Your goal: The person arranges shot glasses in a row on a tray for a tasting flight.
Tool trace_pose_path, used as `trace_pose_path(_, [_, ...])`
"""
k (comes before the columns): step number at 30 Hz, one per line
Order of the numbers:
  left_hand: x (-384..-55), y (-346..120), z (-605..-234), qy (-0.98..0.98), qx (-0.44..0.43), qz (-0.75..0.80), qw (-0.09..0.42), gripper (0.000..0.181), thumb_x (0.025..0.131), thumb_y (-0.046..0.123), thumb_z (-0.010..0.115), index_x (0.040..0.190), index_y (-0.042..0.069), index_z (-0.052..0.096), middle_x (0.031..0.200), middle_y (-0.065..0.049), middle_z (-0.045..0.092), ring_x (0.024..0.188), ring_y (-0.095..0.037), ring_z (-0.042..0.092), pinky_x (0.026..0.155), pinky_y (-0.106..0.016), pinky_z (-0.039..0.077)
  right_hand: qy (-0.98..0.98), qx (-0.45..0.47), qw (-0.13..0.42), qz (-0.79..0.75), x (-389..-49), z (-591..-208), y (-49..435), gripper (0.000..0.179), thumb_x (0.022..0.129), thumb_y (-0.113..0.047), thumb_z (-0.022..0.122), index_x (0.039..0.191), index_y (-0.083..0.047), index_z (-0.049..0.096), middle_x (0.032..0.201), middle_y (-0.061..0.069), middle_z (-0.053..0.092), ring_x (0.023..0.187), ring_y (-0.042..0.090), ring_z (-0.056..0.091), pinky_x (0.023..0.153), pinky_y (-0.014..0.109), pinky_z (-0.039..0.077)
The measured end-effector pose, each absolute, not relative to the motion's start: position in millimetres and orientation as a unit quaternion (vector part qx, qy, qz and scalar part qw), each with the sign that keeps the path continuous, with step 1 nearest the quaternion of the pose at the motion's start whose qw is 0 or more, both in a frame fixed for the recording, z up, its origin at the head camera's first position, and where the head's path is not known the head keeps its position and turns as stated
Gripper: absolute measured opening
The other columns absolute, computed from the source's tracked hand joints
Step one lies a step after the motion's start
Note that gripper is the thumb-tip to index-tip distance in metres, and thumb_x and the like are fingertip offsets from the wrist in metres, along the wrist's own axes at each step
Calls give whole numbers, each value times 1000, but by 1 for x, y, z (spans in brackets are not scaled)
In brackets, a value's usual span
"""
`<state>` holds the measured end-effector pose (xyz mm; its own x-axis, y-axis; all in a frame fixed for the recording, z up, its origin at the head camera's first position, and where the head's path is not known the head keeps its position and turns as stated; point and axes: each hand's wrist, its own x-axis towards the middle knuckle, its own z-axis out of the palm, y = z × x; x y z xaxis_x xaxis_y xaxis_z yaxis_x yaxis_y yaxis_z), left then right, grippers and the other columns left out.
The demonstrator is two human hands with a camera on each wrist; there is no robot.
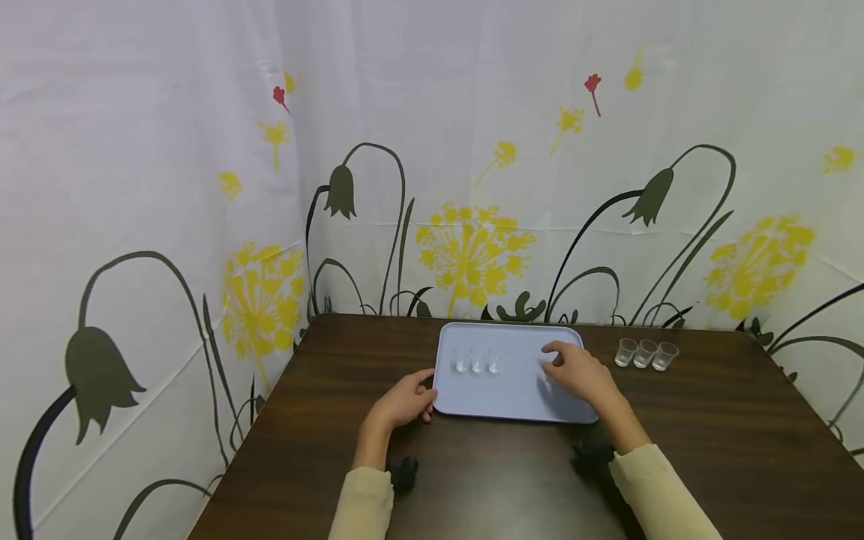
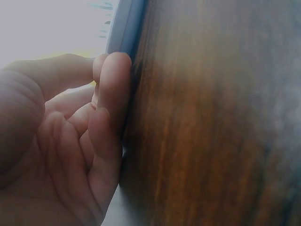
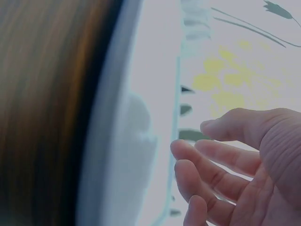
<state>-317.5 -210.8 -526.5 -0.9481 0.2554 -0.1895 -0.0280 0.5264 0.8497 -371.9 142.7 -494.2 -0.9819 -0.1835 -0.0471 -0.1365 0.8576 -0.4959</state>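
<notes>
My left hand (image 1: pixel 403 399) holds the light blue tray (image 1: pixel 526 405) by its left edge, near the front corner. In the left wrist view the fingertips (image 2: pixel 115 70) meet the tray's rim (image 2: pixel 126 28). Three small clear cups (image 1: pixel 478 364) stand in a row on the left half of the tray. Above the tray's right half, my right hand (image 1: pixel 580 373) hangs with loosely bent fingers and nothing between them. Its thumb and fingertips stand apart in the right wrist view. Whether the cups contain anything is too small to tell.
Three more clear cups (image 1: pixel 644 354) stand in a row on the dark wooden table (image 1: pixel 729 420), right of the tray. Behind the table hangs a white curtain (image 1: pixel 472 97) with printed flowers. A black wrist device (image 1: pixel 403 474) sits at the left wrist.
</notes>
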Motion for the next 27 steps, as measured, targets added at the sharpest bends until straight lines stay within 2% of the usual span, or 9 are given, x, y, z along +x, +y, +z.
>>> trace_pose_path(5, [-317,-213,-527,861,61,484,147,58,110,13,55,163,-4,39,75,-6,64,64,-15,62,65,-30,43,965,-74,30,-250,-372,-484,175,46,103,-32,67,142,-8,67,119,18,78,92,28,74,69,44,54])
trace_pose_path(11, [-319,-211,-525,860,66,483,150,59,110,12,56,163,-5,38,75,-6,64,64,-15,62,65,-30,43,960,-59,4,-274,-376,-478,220,50,106,-36,64,145,-5,62,122,24,75,102,39,74,77,56,56])
trace_pose_path(16, [-318,-211,-525,859,65,486,146,59,109,11,55,163,-6,38,74,-5,64,63,-14,63,64,-29,43,963,-20,12,-270,-380,-477,245,59,107,-44,60,154,-10,54,134,26,68,113,48,69,79,65,51])
trace_pose_path(21, [-318,-211,-525,860,62,486,144,58,109,11,55,162,-5,38,74,-5,64,63,-14,63,64,-29,43,963,14,33,-268,-382,-480,257,69,107,-48,57,162,-9,41,154,32,54,134,60,53,92,78,44])
trace_pose_path(23, [-318,-210,-525,859,62,486,146,58,109,11,55,163,-5,38,74,-5,64,63,-14,62,64,-29,43,962,23,41,-269,-382,-482,260,72,107,-48,57,164,-8,38,156,34,51,136,62,51,94,79,43])
trace_pose_path(27, [-318,-209,-525,859,65,485,148,58,109,11,55,163,-5,38,74,-5,63,63,-14,62,66,-30,44,962,36,46,-266,-381,-489,263,74,106,-48,56,164,-6,36,152,33,54,133,62,53,94,77,43])
